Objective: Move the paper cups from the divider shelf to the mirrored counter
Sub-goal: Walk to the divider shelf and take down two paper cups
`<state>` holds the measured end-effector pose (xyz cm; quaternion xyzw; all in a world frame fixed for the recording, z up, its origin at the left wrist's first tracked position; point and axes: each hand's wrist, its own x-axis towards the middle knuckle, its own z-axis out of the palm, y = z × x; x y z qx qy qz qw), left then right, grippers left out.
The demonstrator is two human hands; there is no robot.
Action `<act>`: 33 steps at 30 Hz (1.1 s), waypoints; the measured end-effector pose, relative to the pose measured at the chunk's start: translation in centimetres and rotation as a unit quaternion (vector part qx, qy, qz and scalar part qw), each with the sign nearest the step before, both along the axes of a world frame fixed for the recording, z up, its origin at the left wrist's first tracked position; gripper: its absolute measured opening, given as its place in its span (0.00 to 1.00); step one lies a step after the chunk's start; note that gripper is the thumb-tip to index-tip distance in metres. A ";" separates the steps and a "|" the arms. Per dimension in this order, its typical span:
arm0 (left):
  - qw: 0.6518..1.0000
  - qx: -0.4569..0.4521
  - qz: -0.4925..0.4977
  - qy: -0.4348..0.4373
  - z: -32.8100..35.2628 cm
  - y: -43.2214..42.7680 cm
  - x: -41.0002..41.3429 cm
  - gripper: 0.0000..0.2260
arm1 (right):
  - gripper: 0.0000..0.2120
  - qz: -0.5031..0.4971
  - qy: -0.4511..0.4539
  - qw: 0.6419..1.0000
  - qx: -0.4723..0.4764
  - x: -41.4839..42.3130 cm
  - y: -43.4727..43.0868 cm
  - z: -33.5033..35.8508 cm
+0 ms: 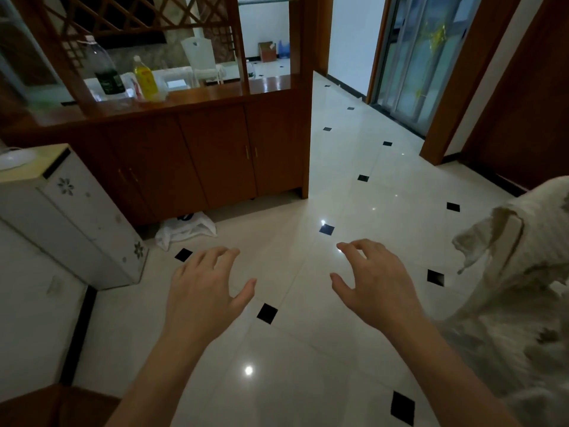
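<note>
My left hand (204,291) and my right hand (374,285) hover over the tiled floor, palms down, fingers spread, holding nothing. Ahead at upper left stands the wooden divider with its shelf (197,95) above cabinet doors. On that shelf sit a dark plastic bottle (103,67), a yellow bottle (144,77) and some clear or white items near them; I cannot make out paper cups among them. No mirrored counter is recognisable in view.
A white cabinet (70,211) stands at left, a white plastic bag (184,228) lies on the floor by the divider's base. A cloth-covered seat (523,288) is at right. Glossy floor (354,167) runs past the divider toward glass doors (421,57).
</note>
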<state>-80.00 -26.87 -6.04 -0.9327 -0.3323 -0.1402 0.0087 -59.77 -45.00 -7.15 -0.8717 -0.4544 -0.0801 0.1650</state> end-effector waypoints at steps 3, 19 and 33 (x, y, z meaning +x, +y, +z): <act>1.000 0.000 0.005 0.006 -0.2 3.2 3.0 0.28 | 0.24 0.005 -0.008 1.000 -0.001 3.1 3.5 -0.2; 1.000 0.016 -0.008 0.008 -1.1 29.1 20.7 0.29 | 0.24 -0.018 -0.004 1.000 0.005 19.3 28.3 -0.9; 0.999 0.021 -0.042 0.022 -0.3 45.6 37.0 0.29 | 0.22 -0.043 -0.029 0.998 0.033 34.2 43.6 -1.2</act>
